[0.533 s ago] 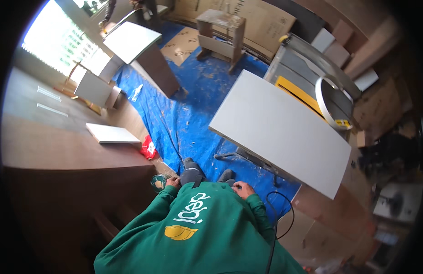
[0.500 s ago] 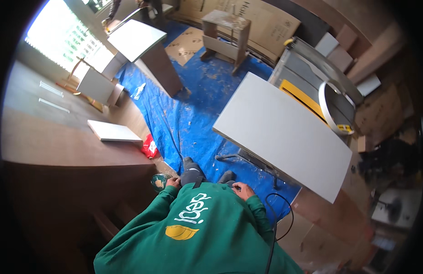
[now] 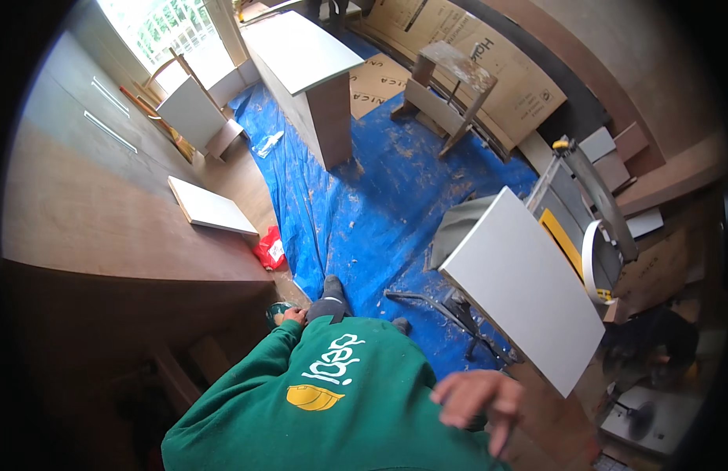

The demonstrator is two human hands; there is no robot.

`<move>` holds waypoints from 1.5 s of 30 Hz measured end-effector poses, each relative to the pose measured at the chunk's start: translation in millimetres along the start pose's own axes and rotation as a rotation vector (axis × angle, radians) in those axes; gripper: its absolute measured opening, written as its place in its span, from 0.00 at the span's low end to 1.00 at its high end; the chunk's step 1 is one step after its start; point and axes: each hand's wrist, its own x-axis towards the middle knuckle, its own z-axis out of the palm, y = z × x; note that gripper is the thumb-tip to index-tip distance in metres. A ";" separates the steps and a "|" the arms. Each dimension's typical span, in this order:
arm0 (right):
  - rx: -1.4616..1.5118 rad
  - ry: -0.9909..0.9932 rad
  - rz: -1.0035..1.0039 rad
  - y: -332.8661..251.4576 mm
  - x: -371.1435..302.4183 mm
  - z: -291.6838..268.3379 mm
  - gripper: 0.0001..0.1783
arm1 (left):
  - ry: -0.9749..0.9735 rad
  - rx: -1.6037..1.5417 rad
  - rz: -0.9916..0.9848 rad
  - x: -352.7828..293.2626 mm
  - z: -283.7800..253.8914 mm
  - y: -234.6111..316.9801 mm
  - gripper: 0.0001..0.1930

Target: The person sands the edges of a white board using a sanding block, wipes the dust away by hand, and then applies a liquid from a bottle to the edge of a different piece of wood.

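Here's the green container [image 3: 274, 312], just left of the left hand [image 3: 296, 315], off the blue sheet [image 3: 372, 212]'s left edge; can't tell that grip. Right hand [image 3: 482, 399] up, fingers loosely parted, hold unclear.

Rnd dk-grn item [image 3: 274, 315], partly hidden, right by L fingers [image 3: 292, 315].

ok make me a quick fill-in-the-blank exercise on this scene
1. The person's long-sleeved fabric sweatshirt is coloured ____.
2. The crumpled red bag lies near the edge of the creased ____ plastic sheet.
3. The round green container is nearest the person's ____ hand.
4. Slim, straight pale strips on the large brownish flat surface number ____.

Missing words: green; blue; left; two.
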 end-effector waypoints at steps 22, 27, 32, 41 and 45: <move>-0.220 0.318 -0.261 93.8 229.6 -69.9 0.16 | -0.026 -0.165 -0.140 143.9 -108.3 -5.0 0.15; -0.302 0.802 0.611 234.0 231.7 -217.2 0.11 | 0.022 -0.024 -0.193 153.5 -126.3 46.2 0.17; -0.258 1.135 1.032 367.2 124.5 -361.8 0.11 | 0.029 -0.043 -0.177 213.5 -155.3 70.3 0.17; -0.728 0.961 1.419 426.7 122.1 -459.1 0.09 | 0.270 -0.382 -0.155 347.4 -229.3 136.8 0.15; -1.008 0.931 1.353 408.5 124.8 -489.0 0.12 | 0.279 -0.113 -0.047 346.8 -263.2 240.6 0.15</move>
